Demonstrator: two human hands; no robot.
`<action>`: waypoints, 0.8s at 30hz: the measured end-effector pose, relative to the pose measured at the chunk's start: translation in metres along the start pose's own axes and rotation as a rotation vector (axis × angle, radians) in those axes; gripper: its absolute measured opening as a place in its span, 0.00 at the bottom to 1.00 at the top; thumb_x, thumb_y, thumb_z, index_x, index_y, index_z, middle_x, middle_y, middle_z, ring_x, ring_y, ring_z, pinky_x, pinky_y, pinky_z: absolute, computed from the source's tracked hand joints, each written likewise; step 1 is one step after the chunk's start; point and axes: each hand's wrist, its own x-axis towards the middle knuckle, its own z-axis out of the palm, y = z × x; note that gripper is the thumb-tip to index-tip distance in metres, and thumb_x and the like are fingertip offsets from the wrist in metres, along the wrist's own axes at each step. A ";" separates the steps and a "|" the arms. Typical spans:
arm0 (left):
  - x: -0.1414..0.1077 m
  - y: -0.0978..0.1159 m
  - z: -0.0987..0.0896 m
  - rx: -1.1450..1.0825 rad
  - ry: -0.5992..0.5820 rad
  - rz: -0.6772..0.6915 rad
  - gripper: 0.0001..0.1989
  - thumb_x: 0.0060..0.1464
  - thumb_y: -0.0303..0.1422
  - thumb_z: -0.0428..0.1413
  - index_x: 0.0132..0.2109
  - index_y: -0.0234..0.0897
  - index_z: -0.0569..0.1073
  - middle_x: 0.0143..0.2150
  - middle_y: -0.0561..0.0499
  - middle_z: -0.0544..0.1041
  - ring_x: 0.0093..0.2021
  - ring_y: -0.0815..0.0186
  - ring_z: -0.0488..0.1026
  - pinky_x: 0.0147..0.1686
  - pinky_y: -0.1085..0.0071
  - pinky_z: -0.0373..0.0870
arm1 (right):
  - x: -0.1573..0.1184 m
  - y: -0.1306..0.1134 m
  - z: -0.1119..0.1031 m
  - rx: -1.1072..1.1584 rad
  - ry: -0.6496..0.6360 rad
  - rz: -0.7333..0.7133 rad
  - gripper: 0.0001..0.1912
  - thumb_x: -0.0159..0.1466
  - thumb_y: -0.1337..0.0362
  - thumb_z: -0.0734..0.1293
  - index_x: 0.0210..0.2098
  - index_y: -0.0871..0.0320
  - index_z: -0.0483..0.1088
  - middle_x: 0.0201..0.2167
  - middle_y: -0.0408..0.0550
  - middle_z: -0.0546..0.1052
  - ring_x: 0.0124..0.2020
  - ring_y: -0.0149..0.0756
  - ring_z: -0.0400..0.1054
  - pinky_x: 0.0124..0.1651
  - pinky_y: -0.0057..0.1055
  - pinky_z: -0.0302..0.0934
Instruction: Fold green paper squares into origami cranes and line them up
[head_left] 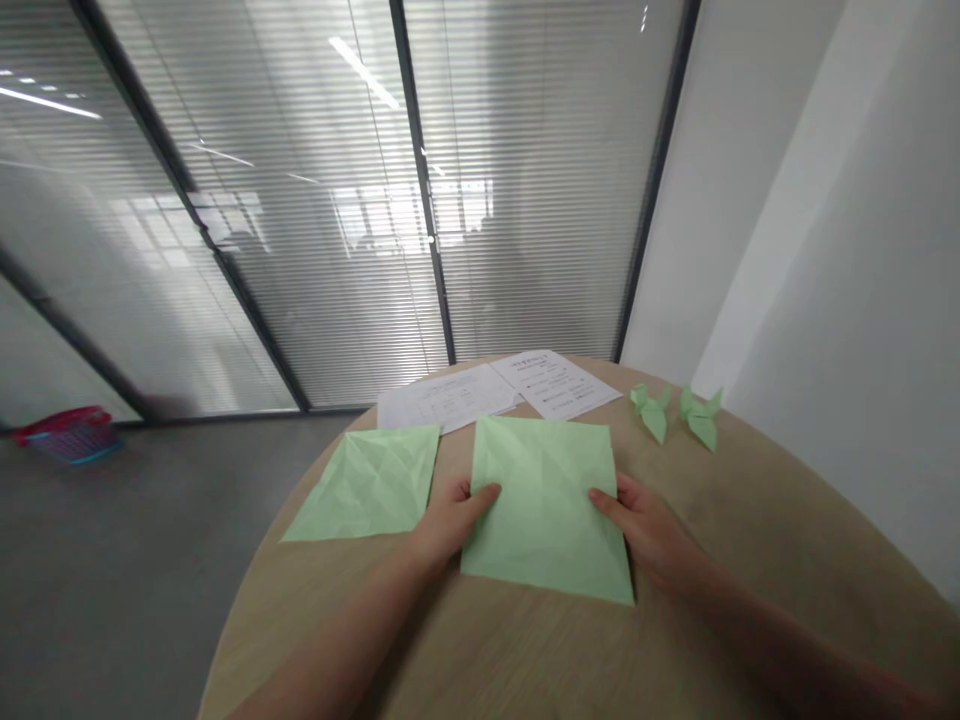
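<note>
Between my hands is a square sheet of light green paper (546, 510), with faint creases across it. My left hand (454, 515) pinches its left edge, thumb on top and fingers underneath. At the right edge, my right hand (637, 515) grips it the same way. The sheet is slightly tilted above the tabletop. Left of it lies a second green sheet (367, 482), flat and marked with many fold lines. Two folded green paper figures (652, 412) stand side by side at the back right.
White printed sheets (555, 383) lie at the far edge of the round wooden table (480, 660). Behind it is a glass partition with blinds (540, 200), and a white wall (847, 300) rises on the right. A red and blue basket (71, 435) stands on the floor at left.
</note>
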 end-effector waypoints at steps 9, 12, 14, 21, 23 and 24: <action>0.008 0.003 -0.014 -0.037 0.021 -0.016 0.17 0.49 0.43 0.67 0.40 0.34 0.82 0.35 0.42 0.84 0.34 0.56 0.81 0.36 0.65 0.76 | 0.004 -0.001 -0.005 -0.075 -0.008 -0.046 0.20 0.59 0.48 0.74 0.44 0.53 0.79 0.46 0.52 0.83 0.47 0.56 0.77 0.49 0.49 0.70; 0.008 0.004 -0.016 -0.072 -0.013 0.005 0.17 0.48 0.40 0.68 0.42 0.33 0.82 0.36 0.41 0.84 0.37 0.55 0.82 0.40 0.63 0.77 | 0.004 -0.002 -0.004 0.013 -0.021 0.000 0.21 0.58 0.50 0.74 0.46 0.55 0.78 0.44 0.52 0.84 0.44 0.54 0.79 0.48 0.48 0.71; 0.009 0.004 -0.016 -0.088 -0.013 0.010 0.17 0.49 0.39 0.67 0.43 0.33 0.82 0.37 0.41 0.84 0.38 0.54 0.82 0.41 0.62 0.77 | 0.004 -0.004 -0.003 0.063 -0.022 0.023 0.21 0.58 0.52 0.74 0.47 0.56 0.78 0.44 0.52 0.84 0.44 0.54 0.79 0.47 0.47 0.71; 0.009 0.005 -0.014 -0.113 0.038 0.036 0.22 0.50 0.36 0.64 0.53 0.35 0.79 0.40 0.43 0.84 0.40 0.55 0.82 0.40 0.64 0.76 | 0.003 -0.009 0.001 0.118 -0.028 0.044 0.23 0.56 0.54 0.73 0.50 0.55 0.77 0.46 0.53 0.84 0.47 0.54 0.78 0.46 0.46 0.72; 0.009 0.006 -0.013 -0.091 0.038 0.072 0.27 0.49 0.37 0.65 0.57 0.36 0.76 0.38 0.44 0.84 0.37 0.57 0.81 0.38 0.66 0.75 | 0.003 -0.009 0.001 0.126 -0.044 0.033 0.30 0.56 0.54 0.74 0.57 0.53 0.73 0.48 0.52 0.83 0.46 0.53 0.79 0.46 0.46 0.72; 0.009 0.007 -0.013 -0.072 0.039 0.098 0.31 0.49 0.38 0.66 0.60 0.36 0.73 0.36 0.46 0.83 0.35 0.59 0.80 0.37 0.67 0.74 | 0.003 -0.009 0.001 0.125 -0.048 0.023 0.35 0.56 0.54 0.75 0.62 0.52 0.69 0.49 0.52 0.83 0.45 0.53 0.79 0.46 0.46 0.72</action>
